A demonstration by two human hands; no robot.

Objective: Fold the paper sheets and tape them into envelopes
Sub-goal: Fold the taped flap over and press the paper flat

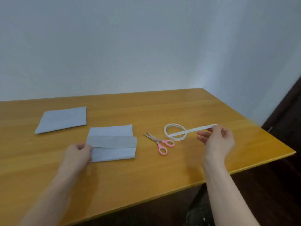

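Note:
A folded sheet of pale paper [112,142] lies in the middle of the wooden table [146,173], its flaps overlapping. My left hand [78,154] grips its left edge. To the right, my right hand [217,140] pinches the free end of a white tape strip [193,130], pulled out and raised from the tape roll [175,132] that lies flat on the table. A second folded paper sheet [62,119] lies at the back left, untouched.
Pink-handled scissors [158,142] lie closed between the paper and the tape roll. The table's right edge runs diagonally close to my right hand. A pale wall stands behind, dark floor and a dark door [286,115] at right.

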